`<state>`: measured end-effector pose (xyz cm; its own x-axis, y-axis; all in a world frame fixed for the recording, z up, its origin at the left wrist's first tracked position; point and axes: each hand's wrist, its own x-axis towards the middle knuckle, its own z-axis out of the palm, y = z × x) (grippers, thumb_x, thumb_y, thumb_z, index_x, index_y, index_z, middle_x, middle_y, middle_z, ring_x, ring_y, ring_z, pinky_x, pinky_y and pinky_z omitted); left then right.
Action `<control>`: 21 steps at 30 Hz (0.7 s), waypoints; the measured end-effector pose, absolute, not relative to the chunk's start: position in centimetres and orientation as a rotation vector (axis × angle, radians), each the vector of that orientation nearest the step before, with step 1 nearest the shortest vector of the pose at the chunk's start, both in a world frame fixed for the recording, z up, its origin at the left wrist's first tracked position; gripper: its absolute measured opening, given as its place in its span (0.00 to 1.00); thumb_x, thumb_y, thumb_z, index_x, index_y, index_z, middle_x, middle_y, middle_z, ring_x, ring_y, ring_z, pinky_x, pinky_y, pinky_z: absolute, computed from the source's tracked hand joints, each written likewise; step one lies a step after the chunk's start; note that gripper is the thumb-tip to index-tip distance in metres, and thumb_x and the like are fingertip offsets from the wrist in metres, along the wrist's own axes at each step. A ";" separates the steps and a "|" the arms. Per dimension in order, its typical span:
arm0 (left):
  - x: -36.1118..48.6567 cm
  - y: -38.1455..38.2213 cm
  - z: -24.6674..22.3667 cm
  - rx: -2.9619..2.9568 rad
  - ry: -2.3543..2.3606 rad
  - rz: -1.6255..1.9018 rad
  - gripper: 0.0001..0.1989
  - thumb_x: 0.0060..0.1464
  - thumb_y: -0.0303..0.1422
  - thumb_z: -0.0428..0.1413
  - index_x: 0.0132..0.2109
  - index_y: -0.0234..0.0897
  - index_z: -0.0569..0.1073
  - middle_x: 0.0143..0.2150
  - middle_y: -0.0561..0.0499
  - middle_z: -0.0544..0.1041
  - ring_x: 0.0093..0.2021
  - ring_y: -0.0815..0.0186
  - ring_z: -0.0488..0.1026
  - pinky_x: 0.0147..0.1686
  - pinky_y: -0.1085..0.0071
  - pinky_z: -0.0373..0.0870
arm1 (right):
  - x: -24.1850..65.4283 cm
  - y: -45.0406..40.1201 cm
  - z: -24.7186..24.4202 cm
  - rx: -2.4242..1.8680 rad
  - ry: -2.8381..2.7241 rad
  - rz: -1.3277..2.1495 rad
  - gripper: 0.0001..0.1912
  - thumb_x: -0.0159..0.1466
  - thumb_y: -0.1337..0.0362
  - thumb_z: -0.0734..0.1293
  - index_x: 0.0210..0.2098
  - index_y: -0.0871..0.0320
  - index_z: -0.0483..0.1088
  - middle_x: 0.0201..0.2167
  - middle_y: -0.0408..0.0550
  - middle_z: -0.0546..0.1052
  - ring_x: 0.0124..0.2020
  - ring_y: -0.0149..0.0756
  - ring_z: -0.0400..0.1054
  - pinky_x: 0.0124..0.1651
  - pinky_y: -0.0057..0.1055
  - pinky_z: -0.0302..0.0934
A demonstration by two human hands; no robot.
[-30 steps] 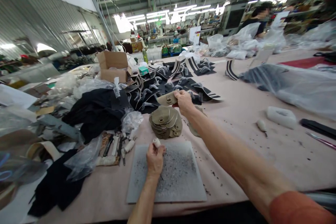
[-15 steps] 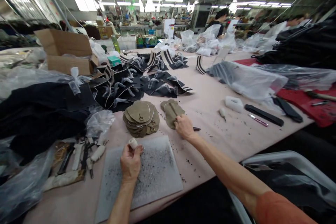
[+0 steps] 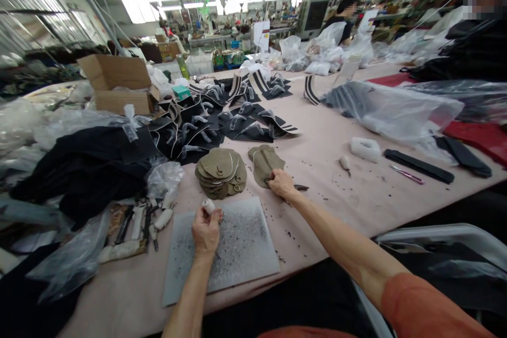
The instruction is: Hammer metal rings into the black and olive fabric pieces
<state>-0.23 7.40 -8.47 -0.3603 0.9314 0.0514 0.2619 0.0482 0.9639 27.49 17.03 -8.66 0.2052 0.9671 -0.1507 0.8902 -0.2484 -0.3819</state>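
Note:
My left hand [image 3: 206, 232] is closed round a tool with a white wrapped handle [image 3: 208, 206], above a grey board [image 3: 257, 253] strewn with dark specks. The tool's working end is hidden. My right hand [image 3: 283, 184] has its fingers closed at the lower edge of an olive fabric piece [image 3: 263, 161], which lies flat on the table. A dark, pointed tool [image 3: 301, 187] shows beside that hand; whether the hand touches it I cannot tell. Left of the piece stands a stack of similar olive pieces [image 3: 219, 169] with metal rings.
White-handled awl [image 3: 344, 162], white block [image 3: 365, 149], black strips [image 3: 418, 165] and a pink pen-like knife [image 3: 406, 174] lie right. Wrapped tools [image 3: 138, 222] are left. Black panels [image 3: 241, 121] and a cardboard box [image 3: 122, 84] stand behind. A grey-rimmed bin [image 3: 447, 232] is lower right. Another person [image 3: 344, 16] is far back.
The view has shifted, so the table things appear a little farther right. My right hand stays at the olive piece's lower edge, and my left hand keeps the white-handled tool over the board.

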 end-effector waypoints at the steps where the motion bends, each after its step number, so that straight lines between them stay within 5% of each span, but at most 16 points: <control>1: -0.2 7.4 -8.5 1.214 1.689 1.347 0.19 0.48 0.48 0.61 0.37 0.37 0.72 0.28 0.47 0.81 0.27 0.58 0.80 0.32 0.66 0.77 | 27.6 17.2 -8.7 -2.268 -1.776 0.547 0.07 0.61 0.66 0.66 0.38 0.58 0.75 0.45 0.53 0.78 0.45 0.40 0.70 0.45 0.31 0.57; 8: 0.0 7.5 -8.6 1.184 1.654 1.386 0.18 0.46 0.46 0.62 0.37 0.37 0.71 0.27 0.48 0.81 0.27 0.59 0.80 0.31 0.67 0.77 | 27.6 17.1 -8.5 -2.234 -1.801 0.559 0.09 0.57 0.70 0.65 0.35 0.57 0.74 0.42 0.50 0.79 0.43 0.38 0.70 0.41 0.31 0.54; 13: -0.1 7.4 -9.1 1.190 1.645 1.381 0.19 0.47 0.47 0.62 0.38 0.37 0.71 0.27 0.48 0.80 0.27 0.60 0.79 0.32 0.68 0.76 | 27.1 16.2 -8.4 -2.172 -1.837 0.457 0.11 0.60 0.68 0.63 0.41 0.57 0.74 0.45 0.53 0.78 0.45 0.40 0.69 0.44 0.33 0.53; 21: 0.1 7.3 -9.0 1.177 1.674 1.367 0.18 0.47 0.46 0.61 0.36 0.37 0.70 0.25 0.49 0.79 0.27 0.59 0.80 0.31 0.69 0.74 | 26.7 16.0 -7.2 -2.062 -1.899 0.370 0.10 0.65 0.63 0.62 0.37 0.57 0.74 0.42 0.53 0.77 0.43 0.40 0.67 0.44 0.33 0.54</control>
